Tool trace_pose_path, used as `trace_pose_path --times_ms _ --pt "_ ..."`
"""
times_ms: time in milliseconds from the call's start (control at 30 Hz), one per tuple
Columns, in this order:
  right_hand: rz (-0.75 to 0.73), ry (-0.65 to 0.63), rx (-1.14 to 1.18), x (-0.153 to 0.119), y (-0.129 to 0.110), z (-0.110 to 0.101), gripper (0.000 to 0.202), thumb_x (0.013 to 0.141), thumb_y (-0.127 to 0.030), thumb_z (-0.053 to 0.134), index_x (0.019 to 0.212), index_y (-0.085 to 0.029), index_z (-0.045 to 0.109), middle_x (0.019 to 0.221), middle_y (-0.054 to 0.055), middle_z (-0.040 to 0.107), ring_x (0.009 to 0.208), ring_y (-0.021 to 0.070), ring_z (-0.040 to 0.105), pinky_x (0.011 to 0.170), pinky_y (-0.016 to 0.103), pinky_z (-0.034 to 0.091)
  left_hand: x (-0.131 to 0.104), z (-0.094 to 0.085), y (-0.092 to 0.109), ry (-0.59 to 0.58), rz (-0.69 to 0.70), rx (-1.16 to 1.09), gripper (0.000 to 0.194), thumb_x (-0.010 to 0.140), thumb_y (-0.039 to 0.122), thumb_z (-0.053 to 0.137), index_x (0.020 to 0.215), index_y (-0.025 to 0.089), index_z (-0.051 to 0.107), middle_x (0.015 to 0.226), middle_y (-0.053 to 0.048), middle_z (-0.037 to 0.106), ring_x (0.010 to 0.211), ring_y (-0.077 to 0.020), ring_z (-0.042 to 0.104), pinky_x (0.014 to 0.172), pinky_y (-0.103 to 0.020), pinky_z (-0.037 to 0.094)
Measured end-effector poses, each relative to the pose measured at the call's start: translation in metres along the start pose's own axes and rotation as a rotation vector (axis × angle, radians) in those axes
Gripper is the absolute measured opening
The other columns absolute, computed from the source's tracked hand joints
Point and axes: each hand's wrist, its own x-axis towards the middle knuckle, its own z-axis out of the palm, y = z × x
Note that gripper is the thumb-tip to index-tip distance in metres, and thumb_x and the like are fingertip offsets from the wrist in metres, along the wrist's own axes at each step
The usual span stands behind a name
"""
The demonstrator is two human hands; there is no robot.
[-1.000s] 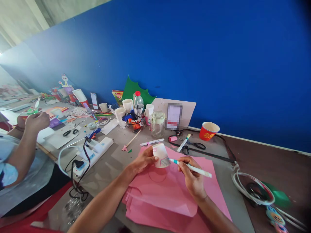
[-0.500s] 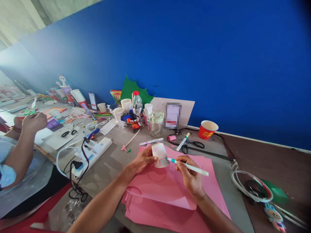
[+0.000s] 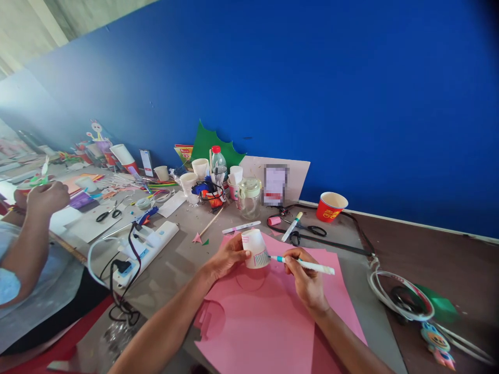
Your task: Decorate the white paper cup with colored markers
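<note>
My left hand (image 3: 231,255) is closed round a white paper cup (image 3: 254,243), its thumb on the near side. Pink stripes and a hatched patch outlined in pink and teal show on the cup's wall. In my right hand (image 3: 306,276) is a white marker (image 3: 316,267) with a teal collar, its tip at the edge of the hatched patch; whether it touches the cup I cannot tell. Beneath both hands lie sheets of pink paper (image 3: 268,332) with a round line drawn on them.
Behind the cup stand a glass jar (image 3: 250,202), a bottle (image 3: 219,166) and paper cups. Scissors (image 3: 316,230), a second marker (image 3: 291,227) and a red cup (image 3: 331,206) are to the right. Left are a power strip (image 3: 158,241) with cables and another person's hand (image 3: 49,198).
The marker has tilted flatter and its tip has shifted slightly to the right. The cup stands more upright in my left hand. The loose front edge of the pink paper has dropped flatter.
</note>
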Motion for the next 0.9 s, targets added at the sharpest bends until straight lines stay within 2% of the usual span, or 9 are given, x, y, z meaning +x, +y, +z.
trace_pose_path --times_ms 267,567,900 --pt "0.013 0.056 0.085 -0.001 0.006 -0.001 0.016 0.084 -0.035 0.061 0.075 -0.022 0.064 0.057 -0.002 0.054 0.054 0.0141 0.049 0.052 0.026 0.038 0.0 0.002 0.001 -0.013 0.01 -0.002 0.056 0.066 0.03 0.086 0.115 0.016 0.064 0.103 -0.011 0.07 0.091 -0.0226 0.064 0.077 -0.03 0.047" --pt "-0.042 -0.069 -0.018 -0.006 -0.004 0.004 0.019 0.085 -0.039 0.063 0.078 -0.021 0.065 0.059 -0.001 0.058 0.053 0.0136 0.052 0.049 0.024 0.041 0.001 -0.001 -0.002 -0.012 0.006 0.003 0.06 0.065 0.032 0.086 0.118 0.017 0.062 0.104 -0.011 0.068 0.093 -0.0241 0.063 0.08 -0.033 0.047" --pt "-0.051 -0.065 -0.023 -0.004 0.0 0.002 0.017 0.085 -0.035 0.061 0.076 -0.021 0.064 0.058 -0.002 0.055 0.053 0.0131 0.049 0.048 0.024 0.039 0.001 -0.001 0.0 -0.014 -0.002 0.004 0.062 0.065 0.03 0.086 0.121 0.018 0.061 0.107 -0.012 0.069 0.095 -0.0249 0.063 0.08 -0.033 0.046"
